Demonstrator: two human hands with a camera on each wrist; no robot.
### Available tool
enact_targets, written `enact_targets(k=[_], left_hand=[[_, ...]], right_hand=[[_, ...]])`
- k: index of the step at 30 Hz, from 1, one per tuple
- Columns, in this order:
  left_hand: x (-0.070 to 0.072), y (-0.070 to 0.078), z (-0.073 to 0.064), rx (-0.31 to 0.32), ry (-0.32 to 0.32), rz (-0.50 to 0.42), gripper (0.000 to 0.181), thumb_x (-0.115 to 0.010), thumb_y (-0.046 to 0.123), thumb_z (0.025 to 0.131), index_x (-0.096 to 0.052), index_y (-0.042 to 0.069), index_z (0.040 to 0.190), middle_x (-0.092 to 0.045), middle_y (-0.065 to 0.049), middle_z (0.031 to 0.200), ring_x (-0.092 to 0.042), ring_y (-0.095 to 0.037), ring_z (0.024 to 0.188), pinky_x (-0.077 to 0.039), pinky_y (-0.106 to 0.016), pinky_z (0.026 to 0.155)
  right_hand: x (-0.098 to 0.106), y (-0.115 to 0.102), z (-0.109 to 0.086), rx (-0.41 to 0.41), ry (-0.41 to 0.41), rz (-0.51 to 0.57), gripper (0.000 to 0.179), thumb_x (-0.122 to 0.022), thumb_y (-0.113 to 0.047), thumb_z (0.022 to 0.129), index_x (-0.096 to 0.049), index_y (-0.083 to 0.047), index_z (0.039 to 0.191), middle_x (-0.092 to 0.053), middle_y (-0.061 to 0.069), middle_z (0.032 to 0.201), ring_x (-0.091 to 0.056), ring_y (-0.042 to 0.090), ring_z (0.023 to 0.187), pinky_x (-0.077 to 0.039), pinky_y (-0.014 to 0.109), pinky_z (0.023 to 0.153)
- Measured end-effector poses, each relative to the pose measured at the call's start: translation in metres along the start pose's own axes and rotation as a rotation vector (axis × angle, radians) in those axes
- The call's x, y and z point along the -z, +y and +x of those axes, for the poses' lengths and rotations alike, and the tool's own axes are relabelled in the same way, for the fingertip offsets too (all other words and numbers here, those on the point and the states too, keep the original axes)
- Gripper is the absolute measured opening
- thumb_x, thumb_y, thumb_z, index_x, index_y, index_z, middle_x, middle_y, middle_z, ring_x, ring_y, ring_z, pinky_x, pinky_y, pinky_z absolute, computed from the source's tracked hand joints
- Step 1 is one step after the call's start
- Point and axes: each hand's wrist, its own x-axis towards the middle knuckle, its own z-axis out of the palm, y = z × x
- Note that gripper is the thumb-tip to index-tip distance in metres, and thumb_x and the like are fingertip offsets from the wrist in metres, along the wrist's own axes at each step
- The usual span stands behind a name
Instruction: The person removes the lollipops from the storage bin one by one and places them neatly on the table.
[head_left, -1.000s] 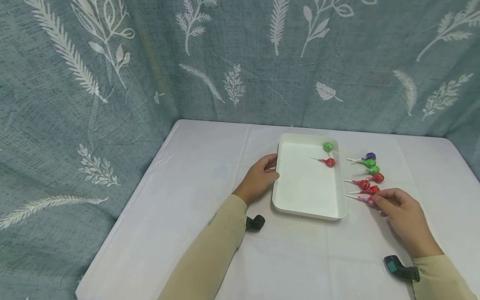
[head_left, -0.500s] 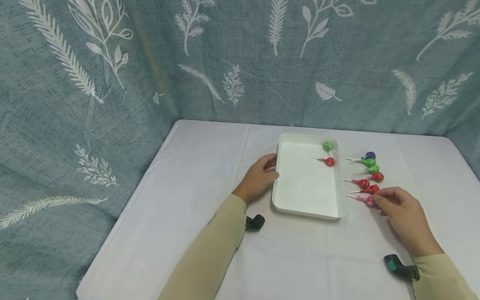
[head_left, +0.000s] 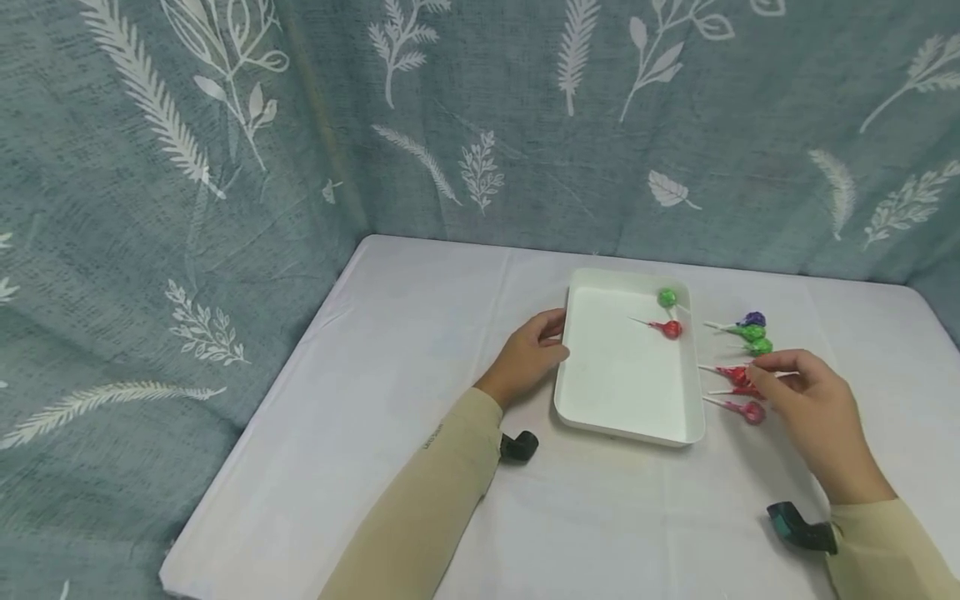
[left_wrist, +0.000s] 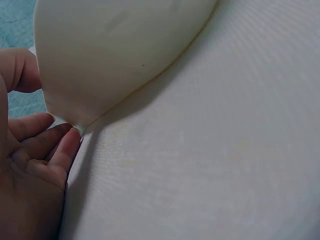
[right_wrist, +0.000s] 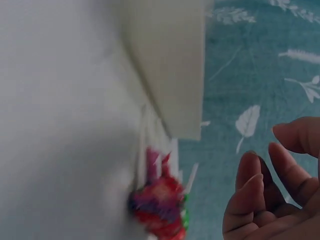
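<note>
My left hand holds the left side of the white tray. In the left wrist view its thumb is at the tray's rim and its fingertips touch the wall low down. Inside the tray lie a green lollipop and a red lollipop. My right hand hovers over the row of lollipops to the tray's right, fingertips close over the red lollipop and hiding part of the row. Nothing shows between its loosely bent fingers in the right wrist view.
A pink lollipop lies nearest me in the row. Farther back are a purple lollipop and green lollipops, sticks toward the tray. White cloth covers the table; a patterned curtain hangs behind and at the left.
My right hand has left the pink lollipop and moved away from me, over the red ones. My left hand stays at the tray. The head view has shifted slightly.
</note>
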Motion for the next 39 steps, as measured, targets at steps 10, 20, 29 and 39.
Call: enact_targets(k=[10, 20, 29, 39], left_hand=[[-0.003, 0.0, 0.001, 0.001, -0.007, 0.006, 0.066, -0.064, 0.016, 0.099, -0.05, 0.012, 0.163, -0.058, -0.004, 0.157, -0.063, -0.015, 0.13, -0.051, -0.031, 0.111], [-0.002, -0.001, 0.001, -0.005, -0.011, -0.006, 0.066, -0.064, 0.015, 0.099, -0.05, 0.011, 0.163, -0.058, -0.004, 0.156, -0.064, -0.015, 0.128, -0.052, -0.031, 0.109], [-0.001, -0.001, 0.001, 0.002, -0.013, -0.002, 0.066, -0.064, 0.015, 0.1, -0.05, 0.011, 0.164, -0.058, -0.005, 0.158, -0.063, -0.016, 0.129, -0.051, -0.031, 0.11], [0.001, -0.001, 0.001, 0.002, -0.004, 0.007, 0.065, -0.063, 0.015, 0.101, -0.049, 0.01, 0.164, -0.058, -0.008, 0.157, -0.064, -0.017, 0.13, -0.051, -0.03, 0.11]], right_hand=[[-0.017, -0.043, 0.017, 0.081, -0.084, 0.018, 0.043, -0.062, -0.038, 0.111, -0.063, -0.004, 0.136, -0.065, 0.021, 0.114, -0.061, 0.033, 0.088, -0.056, 0.035, 0.052], [-0.039, -0.06, 0.038, 0.119, -0.207, 0.01, 0.044, -0.065, -0.035, 0.11, -0.062, 0.0, 0.137, -0.062, 0.019, 0.128, -0.063, 0.034, 0.105, -0.055, 0.031, 0.07], [-0.055, -0.065, 0.056, 0.112, -0.285, -0.143, 0.052, -0.067, -0.029, 0.109, -0.055, 0.008, 0.143, -0.046, 0.034, 0.143, -0.055, 0.047, 0.12, -0.055, 0.058, 0.093], [-0.063, -0.068, 0.06, 0.11, -0.316, -0.218, 0.055, -0.068, -0.03, 0.108, -0.054, 0.01, 0.142, -0.061, 0.033, 0.132, -0.058, 0.049, 0.119, -0.053, 0.065, 0.096]])
